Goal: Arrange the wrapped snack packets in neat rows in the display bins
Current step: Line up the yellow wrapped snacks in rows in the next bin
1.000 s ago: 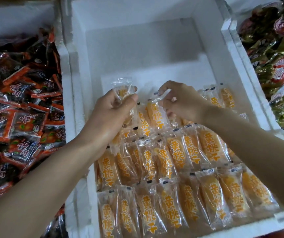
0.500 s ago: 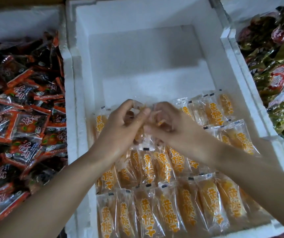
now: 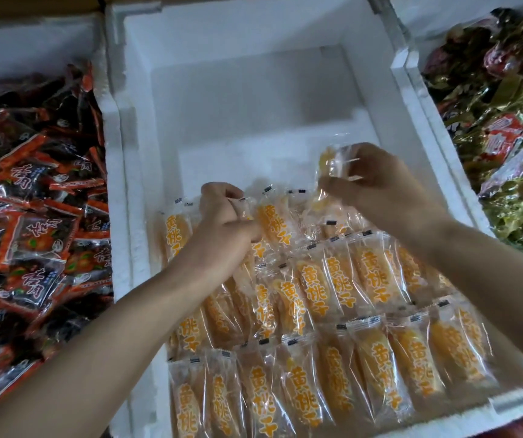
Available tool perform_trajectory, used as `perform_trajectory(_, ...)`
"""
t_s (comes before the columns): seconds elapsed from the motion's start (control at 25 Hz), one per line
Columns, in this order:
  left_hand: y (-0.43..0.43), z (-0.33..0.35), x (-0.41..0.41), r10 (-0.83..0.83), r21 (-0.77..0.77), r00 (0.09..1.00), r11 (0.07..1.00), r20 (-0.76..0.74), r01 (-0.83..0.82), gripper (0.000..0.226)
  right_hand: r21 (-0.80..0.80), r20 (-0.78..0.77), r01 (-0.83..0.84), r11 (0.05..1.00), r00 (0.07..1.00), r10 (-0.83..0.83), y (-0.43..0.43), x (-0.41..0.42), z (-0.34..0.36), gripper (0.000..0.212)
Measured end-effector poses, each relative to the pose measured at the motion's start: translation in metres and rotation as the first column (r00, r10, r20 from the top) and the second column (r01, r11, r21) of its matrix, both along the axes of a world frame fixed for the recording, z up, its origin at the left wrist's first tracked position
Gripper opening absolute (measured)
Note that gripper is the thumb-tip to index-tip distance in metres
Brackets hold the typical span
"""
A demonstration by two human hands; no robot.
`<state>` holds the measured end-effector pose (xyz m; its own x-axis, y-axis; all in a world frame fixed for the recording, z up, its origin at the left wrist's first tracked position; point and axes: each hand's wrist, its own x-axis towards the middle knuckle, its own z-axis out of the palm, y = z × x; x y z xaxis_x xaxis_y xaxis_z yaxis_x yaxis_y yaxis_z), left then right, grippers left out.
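Observation:
A white foam bin (image 3: 377, 83) holds clear packets of orange dried fruit (image 3: 342, 286) lined up in rows across its near half. My left hand (image 3: 222, 222) is down in the back row, fingers curled round a packet (image 3: 245, 205) there. My right hand (image 3: 380, 184) is raised over the right end of that row and pinches one clear packet (image 3: 332, 161) between thumb and fingers. The far half of the bin floor is bare foam.
A foam bin on the left is heaped with black and red packets (image 3: 32, 216). A bin on the right holds gold and red foil packets (image 3: 506, 131). Foam walls (image 3: 118, 184) separate the bins.
My hands were together at the middle of the back row. The right hand has since lifted away to the right with a packet, and the left stayed low in the row.

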<state>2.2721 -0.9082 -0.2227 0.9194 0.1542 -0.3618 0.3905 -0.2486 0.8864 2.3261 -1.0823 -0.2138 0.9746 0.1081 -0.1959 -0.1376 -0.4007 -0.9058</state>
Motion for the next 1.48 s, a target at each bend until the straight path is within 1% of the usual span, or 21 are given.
perform_trajectory(0.08, 0.006, 0.002, -0.008, -0.007, 0.053, 0.995, 0.999, 0.103, 0.002, 0.031, -0.045, 0.034, 0.014, 0.999, 0.999, -0.013, -0.01, 0.015, -0.004, 0.031)
perform_trajectory(0.2, 0.009, 0.002, -0.004, 0.051, 0.03, 0.989, 0.998, 0.141, -0.056, 0.014, -0.14, -0.007, -0.147, 0.979, 0.989, 0.147, -0.014, 0.03, -0.013, 0.043)
perform_trajectory(0.28, 0.007, 0.001, -0.004, 0.051, 0.013, 0.99, 0.999, 0.128, -0.053, 0.009, -0.172, -0.031, -0.251, 0.953, 0.968, 0.25, -0.013, 0.036, -0.018, 0.034)
perform_trajectory(0.36, 0.008, -0.003, -0.002, 0.048, 0.014, 0.994, 0.999, 0.099, -0.049, 0.017, -0.222, -0.02, -0.286, 0.932, 0.957, 0.289, -0.009, 0.041, -0.025, 0.021)
perform_trajectory(0.44, 0.009, -0.003, 0.003, 0.061, -0.032, 0.998, 0.998, 0.0, -0.061, 0.035, -0.286, 0.083, -0.234, 0.929, 0.96, 0.268, -0.004, 0.041, -0.027, 0.015)
perform_trajectory(0.52, 0.006, 0.002, 0.01, 0.092, -0.162, 0.99, 0.981, -0.11, -0.11, 0.04, -0.182, 0.293, -0.115, 0.977, 0.942, 0.166, -0.002, 0.03, -0.019, 0.014)
perform_trajectory(0.56, 0.004, 0.004, 0.014, 0.092, -0.242, 0.985, 0.962, -0.149, -0.127, 0.036, -0.095, 0.403, -0.1, 0.99, 0.906, 0.131, -0.001, 0.02, -0.012, 0.013)
perform_trajectory(0.6, 0.002, 0.006, 0.017, 0.087, -0.319, 0.981, 0.937, -0.176, -0.14, 0.032, -0.065, 0.503, -0.139, 0.988, 0.851, 0.153, 0.0, 0.008, -0.007, 0.012)
perform_trajectory(0.68, -0.004, 0.012, 0.023, 0.063, -0.424, 0.982, 0.896, -0.178, -0.134, 0.027, -0.239, 0.623, -0.241, 0.941, 0.705, 0.339, 0.0, -0.014, -0.007, 0.015)
perform_trajectory(0.72, -0.007, 0.013, 0.024, 0.044, -0.432, 0.988, 0.896, -0.146, -0.104, 0.022, -0.329, 0.628, -0.273, 0.904, 0.651, 0.425, -0.001, -0.021, -0.01, 0.018)
perform_trajectory(0.8, -0.009, 0.01, 0.025, 0.024, -0.394, 0.998, 0.918, -0.058, -0.046, 0.007, -0.375, 0.579, -0.338, 0.863, 0.642, 0.503, -0.003, -0.026, -0.011, 0.028)
perform_trajectory(0.88, -0.007, 0.007, 0.026, 0.039, -0.38, 0.999, 0.924, -0.008, -0.039, 0.013, -0.277, 0.537, -0.405, 0.871, 0.687, 0.49, -0.005, -0.028, -0.007, 0.043)
perform_trajectory(0.96, -0.007, 0.005, 0.026, 0.017, -0.364, 0.999, 0.931, 0.036, -0.003, 0.021, -0.048, 0.446, -0.364, 0.93, 0.825, 0.346, -0.003, -0.027, 0.002, 0.05)
perform_trajectory(1.04, -0.01, 0.006, 0.023, -0.061, -0.296, 0.995, 0.952, 0.083, 0.083, 0.024, 0.171, 0.229, -0.212, 0.962, 0.958, 0.17, -0.002, -0.017, 0.003, 0.037)
perform_trajectory(1.08, -0.013, 0.006, 0.022, -0.104, -0.246, 0.99, 0.961, 0.094, 0.125, 0.025, 0.177, 0.135, -0.171, 0.969, 0.98, 0.148, 0.0, -0.011, 0.002, 0.031)
perform_trajectory(1.16, -0.023, 0.01, 0.027, -0.16, -0.168, 0.986, 0.972, 0.053, 0.166, 0.022, 0.07, 0.116, -0.205, 0.976, 0.974, 0.196, 0.005, 0.003, -0.001, 0.017)
perform_trajectory(1.2, -0.026, 0.012, 0.032, -0.145, -0.139, 0.989, 0.98, -0.001, 0.143, 0.019, 0.046, 0.126, -0.196, 0.979, 0.974, 0.189, 0.005, 0.011, -0.002, 0.015)
perform_trajectory(1.28, -0.024, 0.011, 0.042, -0.025, -0.136, 0.994, 0.991, -0.108, 0.01, 0.022, 0.017, 0.14, -0.114, 0.993, 0.984, 0.111, 0.0, 0.031, -0.008, 0.021)
perform_trajectory(1.36, -0.018, 0.005, 0.044, 0.12, -0.195, 0.985, 0.97, -0.127, -0.143, 0.031, -0.151, 0.164, -0.08, 0.985, 0.981, 0.105, -0.007, 0.048, -0.017, 0.023)
perform_trajectory(1.4, -0.015, 0.002, 0.042, 0.143, -0.183, 0.981, 0.969, -0.133, -0.166, 0.035, -0.237, 0.139, -0.119, 0.964, 0.978, 0.155, -0.008, 0.053, -0.023, 0.021)
perform_trajectory(1.48, -0.008, -0.007, 0.034, 0.131, -0.141, 0.986, 0.979, -0.099, -0.144, 0.038, -0.328, 0.037, -0.244, 0.913, 0.962, 0.27, -0.005, 0.057, -0.034, 0.014)
